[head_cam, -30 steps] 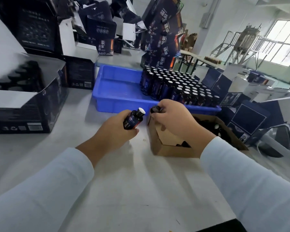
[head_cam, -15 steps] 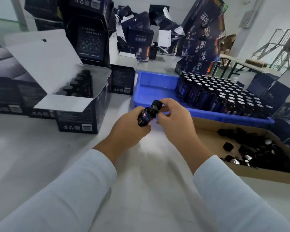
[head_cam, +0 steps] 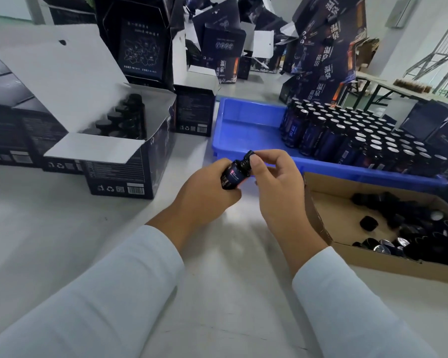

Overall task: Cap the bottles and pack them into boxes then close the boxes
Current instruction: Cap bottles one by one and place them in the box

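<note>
Now seated on the bottle [head_cam: 232,175], unlike 1 second back: black cap [head_cam: 247,157], pinched by right hand [head_cam: 274,187] fingertips for twisting. Left hand [head_cam: 204,192] curled round bottle body, tilted toward the cap, steadying it above the table [head_cam: 217,293]. Open box [head_cam: 130,153] waiting left, part-filled; uncapped bottles in blue tray [head_cam: 243,127].

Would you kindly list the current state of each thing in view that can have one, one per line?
bottle: tilted, gripped by the left hand.
cap: on the bottle's neck, pinched by the right hand.
open box: flaps up, capped bottles standing inside.
blue tray: left part bare, right part packed with upright uncapped bottles.
cardboard box: open, loose black caps inside.
</note>
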